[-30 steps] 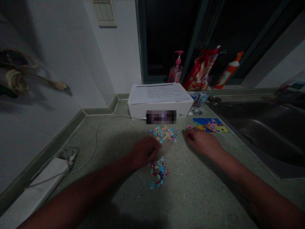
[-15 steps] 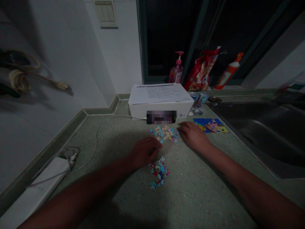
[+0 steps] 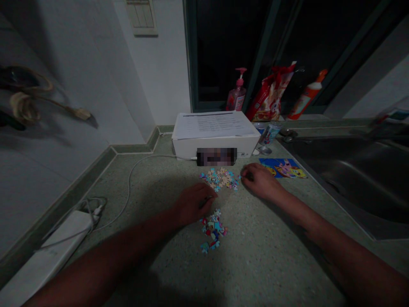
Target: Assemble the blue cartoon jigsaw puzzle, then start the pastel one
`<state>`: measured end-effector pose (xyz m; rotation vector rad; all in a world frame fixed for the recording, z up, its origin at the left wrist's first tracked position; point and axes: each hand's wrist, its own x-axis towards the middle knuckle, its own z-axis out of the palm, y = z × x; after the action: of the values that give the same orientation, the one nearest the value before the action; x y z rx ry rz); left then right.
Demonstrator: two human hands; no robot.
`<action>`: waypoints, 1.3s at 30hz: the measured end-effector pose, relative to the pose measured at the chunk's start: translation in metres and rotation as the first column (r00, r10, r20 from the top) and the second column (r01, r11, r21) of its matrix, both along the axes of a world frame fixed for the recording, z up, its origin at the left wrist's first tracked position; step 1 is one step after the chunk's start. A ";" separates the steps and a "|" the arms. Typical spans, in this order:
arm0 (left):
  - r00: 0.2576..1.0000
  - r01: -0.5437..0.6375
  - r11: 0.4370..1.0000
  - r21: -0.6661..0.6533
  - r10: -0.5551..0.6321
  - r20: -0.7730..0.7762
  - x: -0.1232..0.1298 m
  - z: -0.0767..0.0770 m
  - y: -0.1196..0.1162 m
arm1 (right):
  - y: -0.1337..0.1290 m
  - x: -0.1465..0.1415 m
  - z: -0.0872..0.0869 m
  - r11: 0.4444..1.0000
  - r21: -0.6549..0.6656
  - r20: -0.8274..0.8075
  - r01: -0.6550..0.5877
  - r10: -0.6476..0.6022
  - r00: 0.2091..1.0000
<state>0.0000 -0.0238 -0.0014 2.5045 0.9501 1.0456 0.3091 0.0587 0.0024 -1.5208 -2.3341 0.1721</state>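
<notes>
My left hand (image 3: 194, 203) is closed in a pinch between two groups of jigsaw puzzle pieces. Whatever lies between its fingertips is too small and dark to make out. Just beyond it is a loose pile of puzzle pieces (image 3: 223, 178), some showing plain tan backs and others coloured faces. Nearer to me lies a second cluster of colourful puzzle pieces (image 3: 214, 230), picture side up. At the far pile's right edge, my right hand (image 3: 259, 181) has thumb and fingers pinched on a small bluish puzzle piece (image 3: 240, 176).
A blue cartoon picture card (image 3: 284, 168) lies beyond my right hand, beside the sink (image 3: 351, 179). A white box (image 3: 217, 128) stands behind the pile, with a blurred-out device (image 3: 216, 157) against it. A cable (image 3: 129, 183) runs left to a white power strip (image 3: 64, 243).
My right hand has drawn back slightly to the right, its fingers now curled into a pinch with a small piece at the tips. My left hand stays in place.
</notes>
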 end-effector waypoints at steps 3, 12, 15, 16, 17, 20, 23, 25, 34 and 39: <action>1.000 -0.005 1.000 -0.009 0.005 -0.014 0.000 0.003 -0.001 | 0.000 0.000 0.003 1.000 -0.010 0.031 0.015 -0.015 0.999; 1.000 0.010 1.000 -0.012 -0.010 0.001 0.000 -0.002 0.000 | -0.001 -0.001 0.008 1.000 -0.007 0.076 0.015 -0.015 0.997; 1.000 0.005 1.000 -0.028 -0.005 -0.003 0.000 -0.002 0.000 | -0.002 -0.002 0.009 1.000 0.012 0.031 -0.001 0.000 1.000; 1.000 -0.001 0.999 -0.032 0.000 -0.005 0.000 -0.001 0.000 | -0.003 -0.003 0.009 1.000 0.011 0.018 -0.010 0.010 1.000; 1.000 -0.008 0.999 -0.036 0.008 -0.005 0.000 0.000 -0.001 | -0.004 -0.003 0.009 1.000 0.008 0.006 -0.015 0.015 1.000; 1.000 -0.019 0.998 -0.057 0.018 -0.010 -0.001 0.004 -0.003 | -0.006 -0.003 0.011 1.000 -0.013 -0.045 0.012 -0.012 0.999; 1.000 -0.019 0.996 -0.086 0.019 -0.010 -0.001 0.007 -0.004 | -0.010 -0.004 0.015 0.997 -0.041 -0.129 0.059 -0.064 0.990; 1.000 -0.018 0.995 -0.101 0.018 -0.004 -0.001 0.007 -0.005 | -0.015 -0.008 0.018 0.995 -0.069 -0.213 0.066 -0.079 0.974; 0.999 -0.036 0.996 -0.077 0.035 -0.009 -0.001 -0.003 -0.002 | -0.057 -0.057 0.008 0.912 -0.331 -0.631 -0.244 -0.021 0.776; 0.998 -0.015 0.999 -0.044 0.013 -0.054 0.000 -0.005 0.000 | -0.064 -0.071 0.000 0.874 -0.360 -0.688 -0.325 -0.014 0.726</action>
<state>-0.0005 -0.0237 -0.0067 2.5046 0.9960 0.9555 0.2381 -0.0057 0.0028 -1.1290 -1.8631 1.1987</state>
